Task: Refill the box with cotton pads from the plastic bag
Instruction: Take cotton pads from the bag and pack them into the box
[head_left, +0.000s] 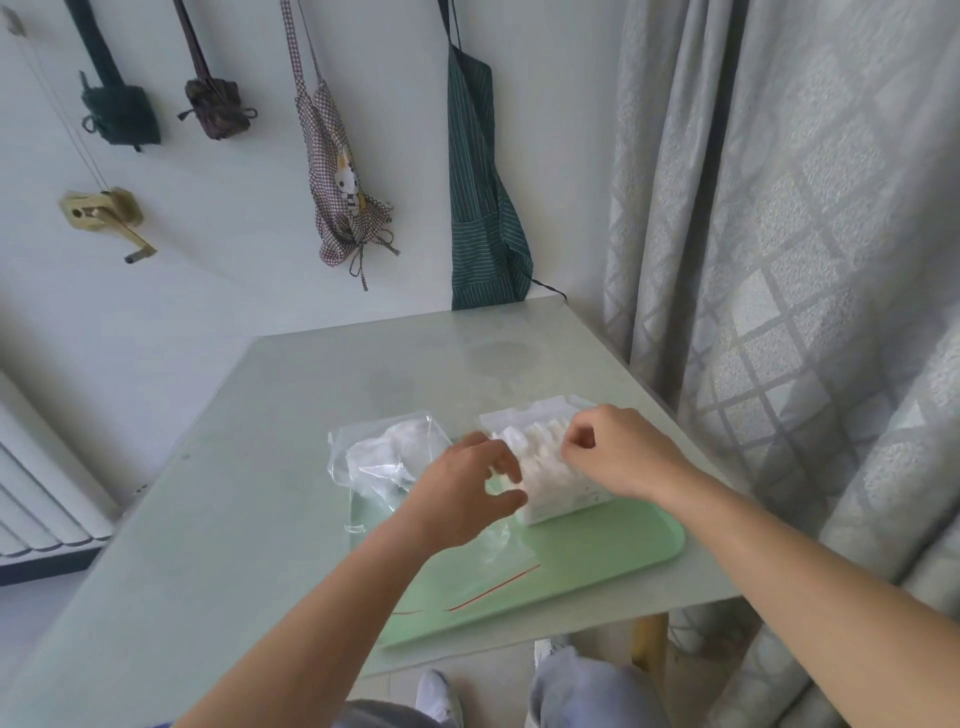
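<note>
Your right hand (621, 452) has its fingers (576, 436) curled and pinched at the top of the cotton pads (545, 457) standing in the box (566, 499); whether they truly grip a pad, you cannot tell. Your left hand (467, 493) is spread loose, its fingers touching the near end of the same row without grasping. The clear box sits on the far right of the green tray (597, 561). The plastic bag (384, 457), with pads inside, lies just left of the box, partly on the desk (234, 493).
</note>
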